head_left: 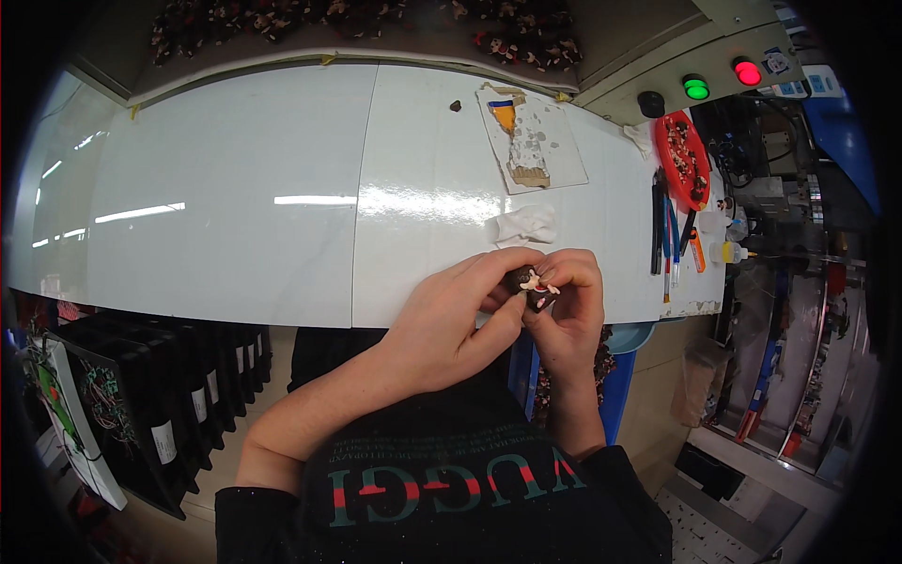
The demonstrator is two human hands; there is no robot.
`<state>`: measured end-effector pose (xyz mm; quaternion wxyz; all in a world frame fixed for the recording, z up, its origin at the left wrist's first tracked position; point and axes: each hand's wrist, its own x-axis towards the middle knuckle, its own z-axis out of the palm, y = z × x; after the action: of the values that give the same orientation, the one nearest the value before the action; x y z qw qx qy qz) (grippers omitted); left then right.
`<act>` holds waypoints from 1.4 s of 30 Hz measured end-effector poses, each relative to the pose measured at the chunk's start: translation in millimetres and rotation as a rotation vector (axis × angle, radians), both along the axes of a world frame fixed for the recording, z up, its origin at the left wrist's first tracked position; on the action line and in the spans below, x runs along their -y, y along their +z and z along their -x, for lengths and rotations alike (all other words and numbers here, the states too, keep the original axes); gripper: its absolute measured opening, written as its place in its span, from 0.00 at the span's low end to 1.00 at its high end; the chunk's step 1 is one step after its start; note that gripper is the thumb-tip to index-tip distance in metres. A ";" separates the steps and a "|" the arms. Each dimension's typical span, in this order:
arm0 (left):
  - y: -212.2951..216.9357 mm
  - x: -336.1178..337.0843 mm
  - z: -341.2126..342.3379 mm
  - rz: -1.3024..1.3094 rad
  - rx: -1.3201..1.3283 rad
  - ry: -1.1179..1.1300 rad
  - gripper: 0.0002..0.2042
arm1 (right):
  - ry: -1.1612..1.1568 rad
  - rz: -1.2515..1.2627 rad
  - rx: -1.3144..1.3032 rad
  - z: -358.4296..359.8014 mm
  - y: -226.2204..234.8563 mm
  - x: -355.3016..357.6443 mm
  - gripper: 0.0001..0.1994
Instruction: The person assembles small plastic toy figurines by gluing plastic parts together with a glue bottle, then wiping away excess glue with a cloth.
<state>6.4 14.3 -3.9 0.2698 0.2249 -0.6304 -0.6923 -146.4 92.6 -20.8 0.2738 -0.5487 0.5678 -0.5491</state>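
A small figurine (537, 289), dark brown with cream and a touch of red, is pinched between my two hands near the front edge of the white table. My left hand (460, 310) wraps it from the left, thumb and fingertips closed on it. From the right, my right hand (570, 305) grips it between thumb and fingers. Parts of the figurine are covered by the fingertips. Just beyond the hands lies a crumpled white cloth (524, 225).
Behind the cloth is a stained board (554, 141). To the right are a red tray (669, 141) of small pieces, brushes (667, 240) and an orange cutter (697, 252). A machine opening (376, 52) full of figurines spans the back. Below my right arm stands a blue bin (613, 390).
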 end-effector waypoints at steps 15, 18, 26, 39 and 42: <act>-1.0 -1.7 3.0 0.056 0.008 0.055 0.14 | -0.011 0.018 -0.085 0.9 -2.2 -2.0 0.15; -0.3 -1.9 3.4 0.023 0.010 0.051 0.14 | -0.024 0.004 -0.057 -0.2 -1.1 -1.9 0.15; 0.2 -1.5 3.3 0.023 0.023 0.049 0.14 | -0.018 0.028 -0.085 1.7 -3.4 -1.0 0.16; 7.5 -4.5 9.4 0.161 0.094 0.070 0.19 | -0.053 0.033 -0.075 5.0 -4.6 -1.7 0.16; 3.3 -5.2 13.5 0.090 0.106 0.060 0.21 | -0.053 0.036 -0.088 6.4 -5.2 -2.5 0.17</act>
<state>-7.1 19.5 -0.6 0.2662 0.2677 -0.6672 -0.6421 -152.8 95.1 -26.0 0.2243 -0.5619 0.5836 -0.5416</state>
